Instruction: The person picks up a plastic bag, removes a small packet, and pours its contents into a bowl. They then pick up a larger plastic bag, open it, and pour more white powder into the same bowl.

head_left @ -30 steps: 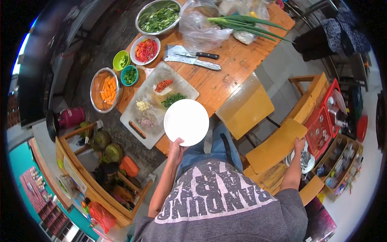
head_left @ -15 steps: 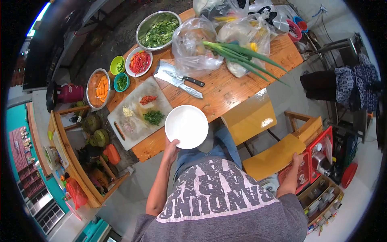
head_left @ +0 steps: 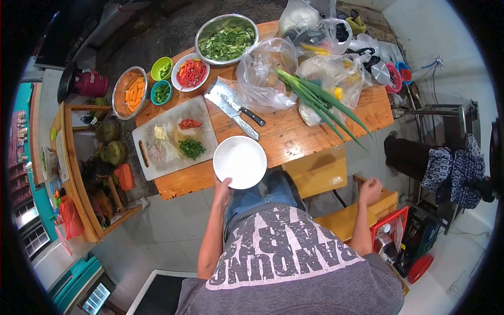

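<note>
My left hand (head_left: 222, 190) grips the near rim of a white bowl (head_left: 240, 162), which looks empty and sits over the front edge of the wooden table (head_left: 283, 134). Out to the right, my right hand (head_left: 370, 191) hangs in the air above a yellow chair, its fingers curled and nothing visible in them. Left of the bowl lies a cutting board (head_left: 202, 113) with chopped red chili (head_left: 189, 124), minced garlic (head_left: 159, 132) and chopped greens (head_left: 192, 149). A cleaver (head_left: 231, 113) and a knife (head_left: 251, 115) rest behind the bowl.
Along the back are a bowl of carrots (head_left: 135, 95), a plate of red chilies (head_left: 191, 73), a steel bowl of greens (head_left: 227, 42), plastic bags (head_left: 265, 71) and green onions (head_left: 325, 100). At right are a yellow chair (head_left: 320, 170), a red crate (head_left: 388, 220) and another person (head_left: 446, 165).
My right hand has come off the yellow chair back and risen forward, its fingers now curled. My left hand still holds the bowl in nearly the same place. The view has turned slightly.
</note>
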`<state>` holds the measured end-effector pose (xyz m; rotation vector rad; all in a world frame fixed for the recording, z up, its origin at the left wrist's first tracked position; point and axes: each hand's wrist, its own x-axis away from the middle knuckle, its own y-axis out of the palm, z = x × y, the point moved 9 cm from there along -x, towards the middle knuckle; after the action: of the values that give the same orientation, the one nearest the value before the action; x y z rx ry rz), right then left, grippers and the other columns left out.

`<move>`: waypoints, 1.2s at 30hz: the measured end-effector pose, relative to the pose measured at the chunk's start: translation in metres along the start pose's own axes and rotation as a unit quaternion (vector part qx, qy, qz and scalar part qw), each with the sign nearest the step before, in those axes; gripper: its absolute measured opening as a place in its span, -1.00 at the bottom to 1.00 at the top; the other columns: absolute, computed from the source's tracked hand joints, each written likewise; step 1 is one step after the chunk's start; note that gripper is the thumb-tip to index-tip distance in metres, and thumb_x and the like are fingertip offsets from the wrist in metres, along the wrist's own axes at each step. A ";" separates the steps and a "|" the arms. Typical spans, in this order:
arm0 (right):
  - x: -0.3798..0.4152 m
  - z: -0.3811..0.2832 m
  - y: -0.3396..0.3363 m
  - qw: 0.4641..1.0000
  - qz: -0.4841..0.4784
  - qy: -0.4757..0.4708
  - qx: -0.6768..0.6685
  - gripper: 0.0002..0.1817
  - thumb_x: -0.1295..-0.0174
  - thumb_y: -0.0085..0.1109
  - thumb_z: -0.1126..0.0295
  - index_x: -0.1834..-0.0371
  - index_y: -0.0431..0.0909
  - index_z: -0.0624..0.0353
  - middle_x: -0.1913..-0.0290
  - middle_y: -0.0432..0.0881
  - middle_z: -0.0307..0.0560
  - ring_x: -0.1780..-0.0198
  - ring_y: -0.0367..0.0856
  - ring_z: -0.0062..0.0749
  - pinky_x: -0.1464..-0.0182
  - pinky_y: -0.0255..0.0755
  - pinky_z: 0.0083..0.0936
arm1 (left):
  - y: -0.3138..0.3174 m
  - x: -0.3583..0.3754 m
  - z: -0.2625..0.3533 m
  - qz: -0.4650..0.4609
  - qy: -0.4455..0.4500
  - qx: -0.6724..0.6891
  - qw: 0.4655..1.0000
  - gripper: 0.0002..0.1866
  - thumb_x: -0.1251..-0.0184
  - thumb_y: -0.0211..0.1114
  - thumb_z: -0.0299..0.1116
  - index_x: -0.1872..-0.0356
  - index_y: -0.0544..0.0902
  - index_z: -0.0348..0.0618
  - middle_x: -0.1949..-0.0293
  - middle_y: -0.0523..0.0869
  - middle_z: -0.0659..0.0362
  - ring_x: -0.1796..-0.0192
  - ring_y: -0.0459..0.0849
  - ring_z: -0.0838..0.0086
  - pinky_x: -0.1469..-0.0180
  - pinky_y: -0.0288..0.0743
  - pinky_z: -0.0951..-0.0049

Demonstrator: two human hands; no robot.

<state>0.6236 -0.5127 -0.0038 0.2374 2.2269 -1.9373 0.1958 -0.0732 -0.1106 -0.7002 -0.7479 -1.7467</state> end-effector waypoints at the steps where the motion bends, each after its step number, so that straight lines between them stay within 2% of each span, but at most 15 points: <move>1: -0.007 -0.045 0.005 0.991 0.017 -0.100 -0.091 -0.78 -0.18 0.16 0.34 0.21 0.58 0.27 0.19 0.61 0.08 0.11 0.55 -0.06 0.03 0.39 -0.22 | 0.001 -0.001 -0.001 0.008 -0.005 0.003 1.000 -0.26 -0.14 0.12 -0.56 -0.36 0.04 0.04 -0.19 0.39 0.01 -0.12 0.54 0.22 0.06 0.59 0.19; 4: -0.016 -0.194 0.007 0.924 -0.048 -0.165 -0.342 -0.81 -0.28 0.13 0.36 0.25 0.53 0.30 0.27 0.57 0.02 0.23 0.53 -0.21 0.11 0.41 -0.34 | 0.006 -0.014 -0.001 0.005 -0.008 0.024 1.000 -0.31 -0.24 0.18 -0.47 -0.35 0.04 0.03 -0.20 0.39 0.02 -0.13 0.53 0.24 0.04 0.58 0.18; 7: -0.004 -0.329 -0.001 0.870 -0.154 -0.221 -0.413 -0.82 -0.25 0.15 0.33 0.35 0.57 0.24 0.34 0.58 -0.01 0.28 0.52 -0.17 0.13 0.39 -0.34 | 0.013 -0.020 0.010 -0.007 -0.003 0.030 1.000 -0.34 -0.26 0.23 -0.46 -0.31 0.07 -0.01 -0.21 0.36 -0.01 -0.14 0.52 0.21 0.05 0.60 0.15; 9: 0.005 -0.398 -0.023 0.873 -0.095 -0.317 -0.357 -0.84 -0.24 0.14 0.34 0.36 0.61 0.22 0.32 0.61 0.00 0.23 0.54 -0.10 0.11 0.38 -0.28 | 0.011 -0.024 0.012 0.000 0.004 0.021 1.000 -0.33 -0.24 0.28 -0.43 -0.27 0.08 -0.07 -0.21 0.36 -0.01 -0.12 0.53 0.23 0.06 0.59 0.14; 11: 0.005 -0.440 -0.002 0.881 -0.125 -0.306 -0.337 -0.79 -0.20 0.18 0.25 0.31 0.64 0.18 0.29 0.66 0.03 0.18 0.60 -0.04 0.10 0.42 -0.24 | 0.013 -0.021 0.017 -0.015 -0.003 -0.004 1.000 -0.35 -0.25 0.28 -0.42 -0.26 0.09 -0.09 -0.21 0.36 -0.01 -0.12 0.53 0.25 0.05 0.58 0.14; 14: 0.006 -0.460 0.075 0.894 -0.297 -0.213 -0.260 -0.71 -0.14 0.22 0.16 0.26 0.66 0.15 0.31 0.69 0.08 0.19 0.65 0.00 0.11 0.46 -0.22 | 0.006 -0.013 0.031 -0.048 -0.049 -0.022 0.997 -0.36 -0.28 0.28 -0.38 -0.26 0.09 -0.12 -0.19 0.39 -0.01 -0.11 0.54 0.26 0.02 0.56 0.16; 18: 0.018 -0.458 0.104 0.904 -0.277 -0.228 -0.233 -0.68 -0.14 0.20 0.10 0.24 0.67 0.12 0.35 0.70 0.03 0.24 0.66 -0.03 0.15 0.50 -0.25 | -0.014 -0.002 0.033 -0.114 -0.112 -0.064 0.985 -0.45 -0.34 0.24 -0.30 -0.22 0.16 -0.17 -0.08 0.50 0.00 -0.04 0.59 0.30 -0.02 0.55 0.28; 21: 0.034 -0.451 0.107 0.886 -0.294 -0.306 -0.189 -0.75 -0.12 0.22 0.20 0.26 0.69 0.11 0.35 0.69 0.07 0.25 0.66 -0.01 0.15 0.50 -0.24 | -0.020 0.008 0.054 -0.112 -0.079 -0.106 0.985 -0.56 -0.41 0.14 -0.28 -0.19 0.25 -0.22 0.07 0.61 -0.01 -0.01 0.64 0.26 0.00 0.58 0.30; 24: 0.008 -0.455 0.056 0.871 -0.272 -0.280 -0.298 -0.82 -0.10 0.19 0.31 0.32 0.68 0.15 0.30 0.68 0.12 0.19 0.62 0.07 0.10 0.46 -0.12 | -0.021 0.012 0.076 -0.106 -0.040 -0.152 0.982 -0.65 -0.43 0.12 -0.24 -0.10 0.36 -0.21 0.11 0.62 0.04 0.04 0.64 0.36 0.02 0.57 0.38; 28: -0.095 -0.475 -0.083 0.851 0.078 -0.347 -0.388 -0.75 -0.13 0.20 0.36 0.13 0.61 0.15 0.06 0.62 0.03 0.02 0.54 -0.07 -0.08 0.33 -0.25 | -0.019 0.029 0.114 -0.005 0.034 -0.212 0.977 -0.69 -0.43 0.13 -0.21 -0.03 0.43 -0.18 0.17 0.63 0.12 0.14 0.62 0.48 0.15 0.49 0.51; 29: -0.130 -0.470 -0.081 0.881 0.049 -0.297 -0.366 -0.74 -0.14 0.21 0.36 0.10 0.60 0.12 0.06 0.60 0.02 0.00 0.51 -0.10 -0.12 0.28 -0.27 | -0.020 0.030 0.117 0.006 0.057 -0.216 0.975 -0.69 -0.43 0.13 -0.21 -0.03 0.43 -0.18 0.17 0.62 0.14 0.14 0.60 0.50 0.17 0.46 0.53; 30: -0.159 -0.465 -0.091 0.863 0.087 -0.308 -0.391 -0.78 -0.18 0.20 0.32 0.15 0.62 0.14 0.13 0.62 -0.01 0.06 0.55 -0.18 0.00 0.37 -0.31 | -0.018 0.033 0.121 0.011 0.062 -0.223 0.973 -0.69 -0.43 0.14 -0.21 -0.03 0.43 -0.18 0.17 0.62 0.15 0.14 0.60 0.50 0.17 0.46 0.53; 32: -0.207 -0.447 -0.081 0.832 0.035 -0.214 -0.510 -0.74 -0.25 0.20 0.22 0.29 0.62 0.23 0.43 0.65 -0.14 0.44 0.57 -0.49 0.39 0.39 -0.51 | -0.007 0.039 0.127 0.018 0.074 -0.228 0.971 -0.69 -0.42 0.14 -0.21 -0.02 0.43 -0.17 0.17 0.62 0.15 0.14 0.60 0.51 0.17 0.47 0.53; 34: -0.219 -0.433 -0.074 0.819 -0.041 -0.206 -0.534 -0.71 -0.26 0.20 0.18 0.31 0.62 0.24 0.51 0.62 -0.19 0.51 0.50 -0.61 0.41 0.38 -0.55 | 0.010 0.047 0.137 0.028 0.086 -0.276 0.957 -0.69 -0.42 0.15 -0.22 -0.03 0.44 -0.20 0.18 0.62 0.16 0.15 0.60 0.52 0.18 0.48 0.52; 36: -0.193 -0.420 -0.059 0.865 -0.199 -0.219 -0.405 -0.69 -0.27 0.19 0.17 0.34 0.62 0.26 0.53 0.59 -0.21 0.49 0.46 -0.68 0.41 0.36 -0.58 | 0.027 0.054 0.146 0.031 0.099 -0.318 0.942 -0.69 -0.42 0.15 -0.25 -0.04 0.44 -0.21 0.18 0.62 0.17 0.16 0.60 0.53 0.19 0.49 0.52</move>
<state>0.7844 -0.1058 0.1554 -0.7477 2.6159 -0.8528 0.2218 0.0006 0.0262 -0.9398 -0.0023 -1.9733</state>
